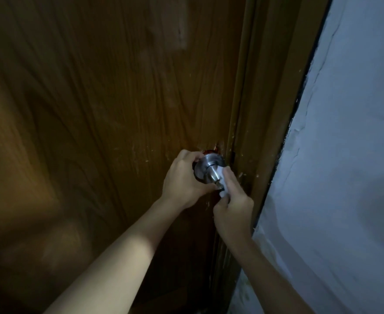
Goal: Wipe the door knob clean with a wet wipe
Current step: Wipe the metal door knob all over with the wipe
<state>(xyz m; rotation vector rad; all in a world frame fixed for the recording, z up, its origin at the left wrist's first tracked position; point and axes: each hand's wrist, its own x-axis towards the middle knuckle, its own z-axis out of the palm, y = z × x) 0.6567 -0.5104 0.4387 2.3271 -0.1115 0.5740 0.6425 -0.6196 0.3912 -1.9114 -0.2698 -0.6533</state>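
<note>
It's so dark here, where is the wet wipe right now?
In the head view, the wet wipe sits right of centre, pinched in the right hand against the right side of the metal door knob, near the door frame.

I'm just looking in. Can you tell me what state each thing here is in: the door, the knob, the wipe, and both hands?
Door: appears shut against its frame, wood scuffed near the latch.
Door knob: metal, shiny, mostly uncovered, gripped from both sides.
Wet wipe: folded small, pressed to the knob's right side.
Left hand: curled around the knob's left side, steadying it.
Right hand: pinching the wipe against the knob.
</note>
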